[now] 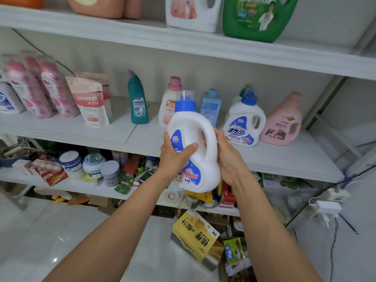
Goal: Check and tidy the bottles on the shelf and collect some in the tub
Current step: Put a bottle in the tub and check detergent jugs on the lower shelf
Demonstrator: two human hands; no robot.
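2 bare forearms rise from the bottom edge of the frame and meet at the centre, where both hands hold 1 white detergent bottle (203, 169) in front of the middle shelf (81, 129). The left hand (175, 157) grips the bottle's labelled side, with its thumb laid across the front just below the handle opening. The right hand (227, 159) cups the handle side, thumb up along the handle; its fingers are hidden behind the bottle. The bottle is tilted slightly left, its blue cap (185, 105) uppermost, clear of the shelf board.

On the middle shelf behind it stand a pink-capped bottle (171, 98) and a light blue bottle (210, 106). Right of centre is a matching white bottle (244, 123), with a pink jug (284, 123) just beside it. Left of centre a teal bottle (138, 102) stands alone. Further left are a refill pouch (91, 102) and wrapped pink bottles (40, 86).

At the top of the frame the upper shelf carries a white jug (191, 13) and a green jug (258, 17). The lower shelf at left holds jars (71, 161) and packets. A yellow box (195, 235) lies at lower centre.
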